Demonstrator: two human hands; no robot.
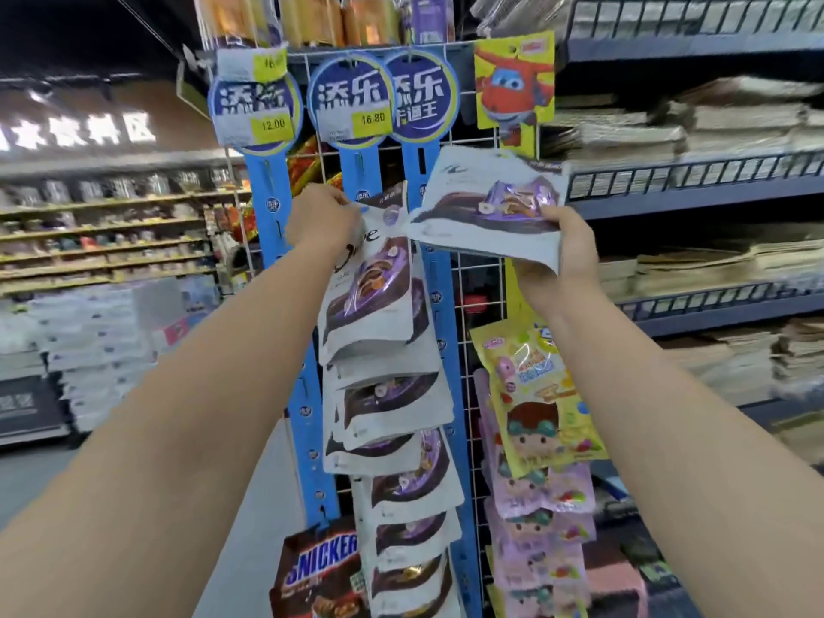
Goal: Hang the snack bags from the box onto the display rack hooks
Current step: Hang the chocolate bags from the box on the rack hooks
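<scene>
Gripping bag tops (383, 207), hooks hidden.

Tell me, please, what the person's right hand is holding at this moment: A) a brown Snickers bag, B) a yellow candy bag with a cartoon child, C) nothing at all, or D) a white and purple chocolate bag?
D: the right hand grips the lower corner of a white and purple chocolate bag, held up beside the rack, while the Snickers bag hangs low down.
</scene>
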